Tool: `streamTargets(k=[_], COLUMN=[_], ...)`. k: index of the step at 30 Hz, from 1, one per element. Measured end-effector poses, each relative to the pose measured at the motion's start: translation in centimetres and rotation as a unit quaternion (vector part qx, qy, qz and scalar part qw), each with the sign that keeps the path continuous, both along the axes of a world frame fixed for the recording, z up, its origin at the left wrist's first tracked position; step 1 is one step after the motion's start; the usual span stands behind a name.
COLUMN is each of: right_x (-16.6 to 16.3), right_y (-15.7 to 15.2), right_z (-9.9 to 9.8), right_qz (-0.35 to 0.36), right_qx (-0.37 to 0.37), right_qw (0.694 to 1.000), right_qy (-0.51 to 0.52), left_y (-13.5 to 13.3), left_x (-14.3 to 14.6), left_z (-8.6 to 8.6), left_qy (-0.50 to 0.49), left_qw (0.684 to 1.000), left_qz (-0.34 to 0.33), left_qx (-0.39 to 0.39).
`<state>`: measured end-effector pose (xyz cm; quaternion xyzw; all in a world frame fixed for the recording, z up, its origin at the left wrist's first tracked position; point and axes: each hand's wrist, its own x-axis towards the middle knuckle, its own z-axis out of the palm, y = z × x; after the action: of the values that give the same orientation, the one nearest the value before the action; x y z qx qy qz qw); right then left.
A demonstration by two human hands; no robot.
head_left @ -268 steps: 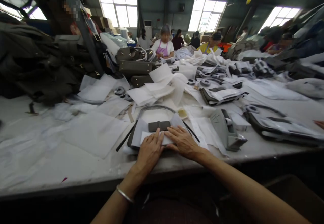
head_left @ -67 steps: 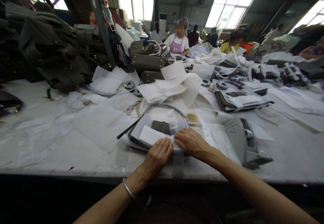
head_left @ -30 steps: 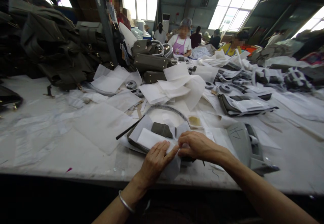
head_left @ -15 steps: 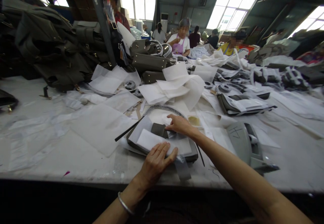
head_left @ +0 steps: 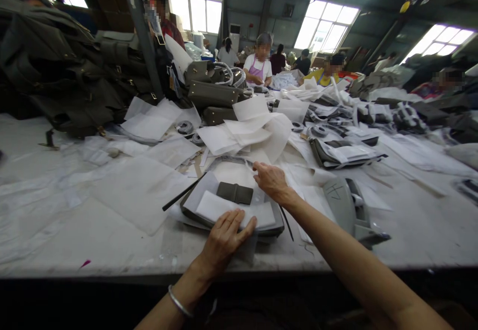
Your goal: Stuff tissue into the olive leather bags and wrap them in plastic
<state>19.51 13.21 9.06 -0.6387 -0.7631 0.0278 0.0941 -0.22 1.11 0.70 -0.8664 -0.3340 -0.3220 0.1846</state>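
A dark olive bag (head_left: 192,214) lies flat in front of me near the table's front edge. White foam sheet (head_left: 235,209) and thin white paper cover most of its upper face, and a dark strap tab (head_left: 235,193) lies across them. My left hand (head_left: 226,233) rests on the foam and the bag's near side, fingers stretched out flat. Beyond the tab, my right hand (head_left: 272,180) has its fingers pinched together beside the wrapped, arched handle (head_left: 224,160). What is between those fingertips is too small to make out.
White paper sheets (head_left: 250,133) lie piled behind the bag. A grey-green piece marked with pen (head_left: 338,200) lies to the right, near another wrapped bag (head_left: 332,153). Dark bags (head_left: 67,71) are heaped at the left by a metal post (head_left: 144,36). Several people work farther back.
My right hand has moved up and away from the tab toward the handle. The tab now lies flat and fully visible. My left hand stays on the foam. The view has shifted slightly.
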Motion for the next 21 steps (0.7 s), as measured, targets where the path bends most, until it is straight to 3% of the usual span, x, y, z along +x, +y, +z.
streamTargets(k=[6, 12, 16, 21], right_x=[0.9, 6.3, 8.6, 5.5], right_y=[-0.4, -1.3, -2.5, -2.2], right_z=[-0.2, 0.3, -1.8, -4.5], right_qz=[0.032, -0.063, -0.075, -0.009], right_qx=[0.036, 0.085, 0.037, 0.018], right_qw=[0.998, 0.960, 0.947, 0.921], right_qy=[0.037, 0.258, 0.309, 0.388], left_y=[0.1, 0.7, 1.3, 1.4], left_x=[-0.2, -2.0, -3.2, -3.7], left_z=[0.3, 2.9, 4.6, 5.1], left_qy=[-0.005, -0.066, -0.116, -0.128], left_qw=[1.000, 0.997, 0.992, 0.990], left_qz=[-0.012, -0.028, -0.040, -0.037], left_qx=[0.008, -0.032, -0.043, -0.054])
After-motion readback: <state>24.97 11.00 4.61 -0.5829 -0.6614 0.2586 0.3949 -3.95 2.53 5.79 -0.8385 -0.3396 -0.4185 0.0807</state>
